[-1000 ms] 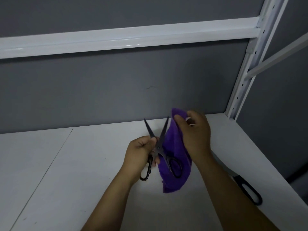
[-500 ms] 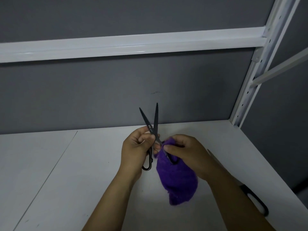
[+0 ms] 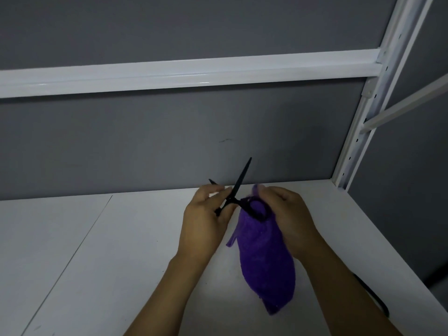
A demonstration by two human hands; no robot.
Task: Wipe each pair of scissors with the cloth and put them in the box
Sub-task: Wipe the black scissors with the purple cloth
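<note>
My left hand [image 3: 206, 221] grips a pair of black scissors [image 3: 238, 190] near the pivot, held above the white shelf. The blades are spread: one points up and right, the other pokes out behind my left fingers. One handle loop lies against the purple cloth [image 3: 264, 260]. My right hand [image 3: 286, 214] holds the top of the cloth bunched around that handle, and the rest of the cloth hangs down. The box is not in view.
A second pair of scissors with a black handle [image 3: 373, 299] lies on the white shelf [image 3: 97, 263] at the right, mostly hidden behind my right forearm. A grey back wall, a white crossbar [image 3: 194, 71] and a white upright post [image 3: 363, 117] close the space.
The scissors have tilted and opened wider in my left hand. My right hand moved the cloth from the blades down to the handle loop.
</note>
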